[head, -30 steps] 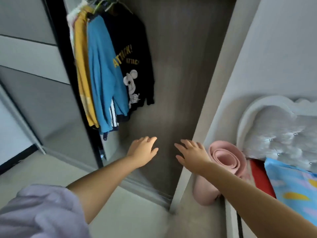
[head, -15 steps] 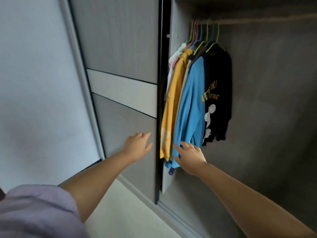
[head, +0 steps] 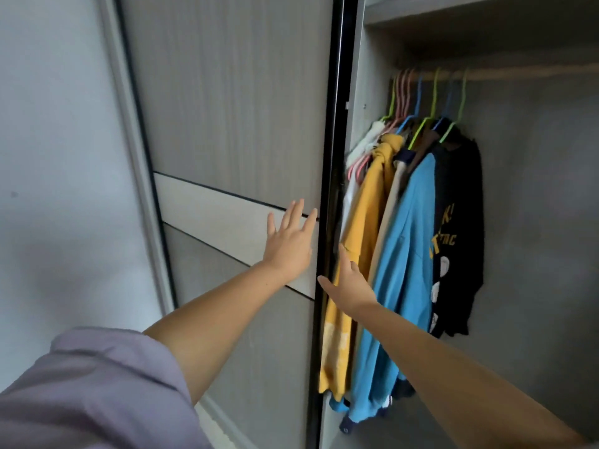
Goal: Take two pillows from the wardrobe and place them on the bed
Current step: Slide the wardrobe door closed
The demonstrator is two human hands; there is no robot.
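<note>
I face a grey wardrobe with a sliding door (head: 233,124) that has a pale band across it. My left hand (head: 290,243) is spread flat against that band, close to the door's black edge (head: 332,189). My right hand (head: 348,283) is open at that edge, fingers pointing up, in front of a yellow garment (head: 363,228). The right section stands uncovered. No pillow and no bed are in view.
Several garments hang on coloured hangers from a rail (head: 486,74): yellow, a blue top (head: 408,254), a black printed top (head: 460,228). A shelf (head: 470,14) runs above the rail. A pale wall (head: 58,157) lies left of the wardrobe.
My view has swung left and up, away from the bed and the pink roll, toward the sliding door. Both hands have risen; the left one now lies on the door.
</note>
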